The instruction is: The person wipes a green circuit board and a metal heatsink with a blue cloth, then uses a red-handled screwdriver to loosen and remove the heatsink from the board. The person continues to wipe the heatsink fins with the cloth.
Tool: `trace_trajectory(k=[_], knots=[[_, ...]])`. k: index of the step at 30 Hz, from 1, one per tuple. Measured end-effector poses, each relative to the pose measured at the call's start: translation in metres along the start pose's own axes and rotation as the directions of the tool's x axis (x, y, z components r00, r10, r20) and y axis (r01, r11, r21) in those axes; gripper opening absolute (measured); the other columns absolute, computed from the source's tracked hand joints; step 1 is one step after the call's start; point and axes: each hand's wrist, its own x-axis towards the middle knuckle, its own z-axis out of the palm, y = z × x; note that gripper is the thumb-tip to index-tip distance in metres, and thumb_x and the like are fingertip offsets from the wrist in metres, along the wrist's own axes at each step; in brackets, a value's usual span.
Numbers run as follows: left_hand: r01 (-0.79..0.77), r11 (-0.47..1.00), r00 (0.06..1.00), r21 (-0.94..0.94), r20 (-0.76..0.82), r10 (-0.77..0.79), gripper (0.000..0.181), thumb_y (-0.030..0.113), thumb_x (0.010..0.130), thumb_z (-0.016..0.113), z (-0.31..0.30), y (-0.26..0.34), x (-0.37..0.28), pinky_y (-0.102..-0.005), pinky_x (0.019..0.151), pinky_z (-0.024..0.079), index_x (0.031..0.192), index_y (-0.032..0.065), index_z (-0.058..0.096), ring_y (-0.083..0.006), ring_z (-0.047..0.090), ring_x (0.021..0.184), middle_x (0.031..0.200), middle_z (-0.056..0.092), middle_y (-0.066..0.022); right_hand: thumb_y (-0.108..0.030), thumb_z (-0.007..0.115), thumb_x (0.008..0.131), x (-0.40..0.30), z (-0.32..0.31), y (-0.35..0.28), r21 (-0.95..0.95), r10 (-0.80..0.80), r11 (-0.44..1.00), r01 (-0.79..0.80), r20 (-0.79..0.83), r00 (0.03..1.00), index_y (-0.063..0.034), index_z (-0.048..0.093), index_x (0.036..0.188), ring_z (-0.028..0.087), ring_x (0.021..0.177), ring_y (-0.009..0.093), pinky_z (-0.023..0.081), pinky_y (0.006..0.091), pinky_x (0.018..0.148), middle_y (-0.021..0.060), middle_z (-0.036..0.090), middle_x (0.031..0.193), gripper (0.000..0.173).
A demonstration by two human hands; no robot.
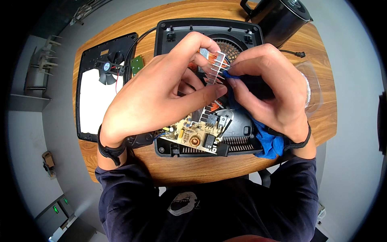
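Observation:
My left hand (163, 84) grips a finned aluminium heat sink (217, 68) between fingers and thumb, above an open black plastic housing (208, 23). At the fins' right side, my right hand (269, 81) pinches a bit of blue cloth (269, 142), whose bulk hangs below over the housing's lower right corner. A circuit board (184, 136) with a toroidal coil (194, 141) lies tilted across the housing's lower edge. Orange copper windings (215, 106) show behind the hands. Fingers hide part of the heat sink, and whether it joins the board cannot be told.
On the left lies a black-framed panel (106, 52) with a small fan (107, 66) on it, beside a small green circuit board (137, 65). A black electric kettle (279, 22) stands at the back right. Near it is a cable plug (300, 54). A clear plastic piece (316, 87) lies at right.

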Motion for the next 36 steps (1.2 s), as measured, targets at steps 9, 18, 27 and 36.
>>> trace_trajectory(k=[9, 18, 27, 36], knots=[[-0.002, 1.0, 1.0, -0.004, 0.003, 0.002, 0.061, 0.002, 0.104, 0.085, 0.0, -0.001, 0.001, -0.0215, 0.084, 0.059, 0.156, 0.0087, 0.053, -0.0065, 0.074, 0.103, 0.13, 0.068, -0.0018, 0.01, 0.092, 0.083, -0.002, -0.002, 0.005, -0.004, -0.036, 0.999, 0.036, -0.031, 0.999, 0.0023, 0.077, 0.106, 0.078, 0.09, 0.024, 0.063, 0.034, 0.079, 0.0131, 0.079, 0.1, 0.029], [0.001, 1.0, 1.0, -0.022, 0.0, -0.001, 0.063, 0.002, 0.103, 0.085, 0.001, -0.002, 0.001, -0.023, 0.087, 0.061, 0.157, 0.009, 0.052, -0.0074, 0.074, 0.103, 0.13, 0.068, -0.0021, 0.007, 0.094, 0.084, -0.003, -0.003, 0.004, -0.021, -0.001, 1.0, 0.001, 0.032, 0.999, 0.0008, 0.074, 0.105, 0.079, 0.087, 0.024, 0.063, 0.033, 0.078, 0.0118, 0.081, 0.099, 0.029], [-0.036, 0.999, 0.999, -0.016, -0.012, 0.036, 0.062, -0.001, 0.105, 0.081, 0.002, 0.001, -0.002, -0.0254, 0.092, 0.061, 0.159, 0.0078, 0.052, -0.0082, 0.075, 0.105, 0.134, 0.074, -0.0063, 0.004, 0.088, 0.09, -0.005, -0.003, 0.01, 0.009, 0.103, 0.995, -0.104, 0.102, 0.99, -0.0021, 0.07, 0.103, 0.079, 0.092, 0.024, 0.062, 0.0327, 0.081, 0.0098, 0.079, 0.1, 0.023], [-0.06, 0.998, 0.998, -0.029, -0.027, 0.059, 0.062, -0.006, 0.107, 0.075, -0.001, -0.003, -0.001, -0.026, 0.096, 0.06, 0.163, 0.0056, 0.05, -0.0088, 0.075, 0.105, 0.137, 0.074, -0.01, 0.009, 0.085, 0.086, -0.004, -0.003, 0.01, -0.042, 0.091, 0.995, -0.088, 0.093, 0.991, -0.0026, 0.069, 0.102, 0.075, 0.09, 0.026, 0.06, 0.0341, 0.082, 0.0098, 0.074, 0.098, 0.025]])
